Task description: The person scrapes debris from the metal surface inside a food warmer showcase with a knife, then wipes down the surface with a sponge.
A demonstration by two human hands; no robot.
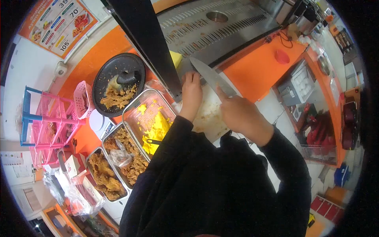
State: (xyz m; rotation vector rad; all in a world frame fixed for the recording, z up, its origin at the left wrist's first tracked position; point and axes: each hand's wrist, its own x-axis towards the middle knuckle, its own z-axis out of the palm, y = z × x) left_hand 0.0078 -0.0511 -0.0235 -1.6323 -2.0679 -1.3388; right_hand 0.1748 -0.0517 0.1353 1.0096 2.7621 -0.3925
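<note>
In the head view my right hand (242,118) grips a large kitchen knife (211,77) by its handle, index finger stretched along the blade. The blade points up and left, over the far end of a white cutting board (209,112) scattered with crumbs. My left hand (192,94) rests at the board's left edge, beside the black post, with its fingers curled and pressed together. Whatever lies under those fingers is hidden. Left of that hand, a metal tray (136,103) holds yellow food (158,130) and a dark-handled utensil (154,142).
Two more trays hold fried chicken (104,177). A black stone mortar (98,83) with a pestle (128,78) stands beyond them. The black post (152,43) rises close to my left hand. A slotted metal counter (233,35) lies ahead, with pink racks (53,118) at far left.
</note>
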